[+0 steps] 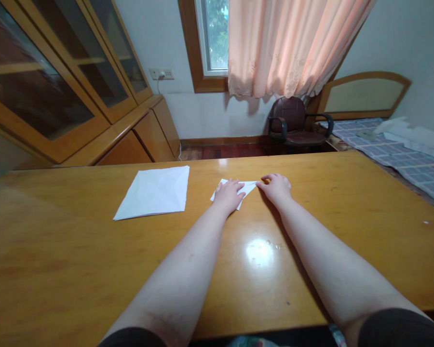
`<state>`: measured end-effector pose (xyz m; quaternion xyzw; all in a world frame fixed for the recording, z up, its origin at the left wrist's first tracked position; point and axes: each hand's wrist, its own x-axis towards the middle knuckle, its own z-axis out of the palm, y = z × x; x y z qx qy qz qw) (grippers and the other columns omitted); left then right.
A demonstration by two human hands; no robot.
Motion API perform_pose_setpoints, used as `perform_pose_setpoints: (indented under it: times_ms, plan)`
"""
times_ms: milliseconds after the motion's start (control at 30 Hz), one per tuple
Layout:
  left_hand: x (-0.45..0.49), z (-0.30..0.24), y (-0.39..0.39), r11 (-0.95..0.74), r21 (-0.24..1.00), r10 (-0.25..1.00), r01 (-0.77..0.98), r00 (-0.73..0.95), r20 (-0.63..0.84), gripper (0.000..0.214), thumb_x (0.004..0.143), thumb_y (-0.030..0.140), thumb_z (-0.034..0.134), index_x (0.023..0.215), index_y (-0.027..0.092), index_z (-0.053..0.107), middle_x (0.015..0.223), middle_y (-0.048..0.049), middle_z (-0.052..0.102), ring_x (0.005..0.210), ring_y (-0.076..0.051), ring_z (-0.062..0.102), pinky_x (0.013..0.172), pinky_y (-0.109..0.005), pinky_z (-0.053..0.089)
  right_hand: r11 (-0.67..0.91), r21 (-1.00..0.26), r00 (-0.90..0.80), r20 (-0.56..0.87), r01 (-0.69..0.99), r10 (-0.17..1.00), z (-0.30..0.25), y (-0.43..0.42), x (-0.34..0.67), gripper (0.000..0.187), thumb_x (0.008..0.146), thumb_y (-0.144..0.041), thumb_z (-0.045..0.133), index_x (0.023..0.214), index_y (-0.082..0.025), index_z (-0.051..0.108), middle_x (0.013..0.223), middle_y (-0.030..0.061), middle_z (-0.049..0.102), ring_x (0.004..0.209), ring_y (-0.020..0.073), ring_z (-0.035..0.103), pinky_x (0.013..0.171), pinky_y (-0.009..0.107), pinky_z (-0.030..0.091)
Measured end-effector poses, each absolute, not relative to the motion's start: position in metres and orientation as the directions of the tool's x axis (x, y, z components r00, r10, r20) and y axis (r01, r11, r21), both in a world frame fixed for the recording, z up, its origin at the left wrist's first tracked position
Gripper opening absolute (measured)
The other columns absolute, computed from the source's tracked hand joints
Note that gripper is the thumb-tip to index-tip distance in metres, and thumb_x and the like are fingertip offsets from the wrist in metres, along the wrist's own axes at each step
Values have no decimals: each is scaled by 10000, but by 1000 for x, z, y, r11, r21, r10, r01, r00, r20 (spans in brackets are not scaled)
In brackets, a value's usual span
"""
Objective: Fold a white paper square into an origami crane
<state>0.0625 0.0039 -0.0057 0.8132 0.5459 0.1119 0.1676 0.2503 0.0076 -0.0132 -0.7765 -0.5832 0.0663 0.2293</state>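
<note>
Dark sleeves (394, 328) nearest, our open left hand (228, 193) presses folded paper (249, 188) while our right hand (276, 188) seems to pinch its tip. We look midway through folding; a white sheet (157, 193) lies flat.

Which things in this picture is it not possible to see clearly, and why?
Head view:
Folded white paper: partly hidden under the left hand.
Glass-door cabinet: contents lost in dark glass; left edge cuts it off.
Window: right part hidden behind the pink curtain.
White speck on the wooden table: too small to identify.
</note>
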Motion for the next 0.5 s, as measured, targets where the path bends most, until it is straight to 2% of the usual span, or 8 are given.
perform_pose_setpoints:
  times_ms: [200, 500]
  plan:
    - [62, -4, 4, -373, 376, 915, 848, 403, -1, 448, 869, 388, 478, 1303, 296, 535, 1451, -23, 443, 1380, -241, 313, 1143, -466, 177, -251, -439, 342, 142, 863, 929, -11, 8, 252, 337, 735, -513, 632, 940, -261, 722, 1121, 87, 631, 1100, 299, 512, 947, 446, 376]
    - [62, -1, 2, -400, 367, 899, 840, 438, -23, 471, 862, 415, 474, 1319, 308, 515, 1462, -9, 428, 1390, -249, 293, 1145, -493, 169, -281, -460, 392, 164, 842, 905, -13, 12, 257, 228, 727, -412, 618, 845, -259, 739, 1054, 58, 674, 1018, 261, 576, 861, 383, 433]
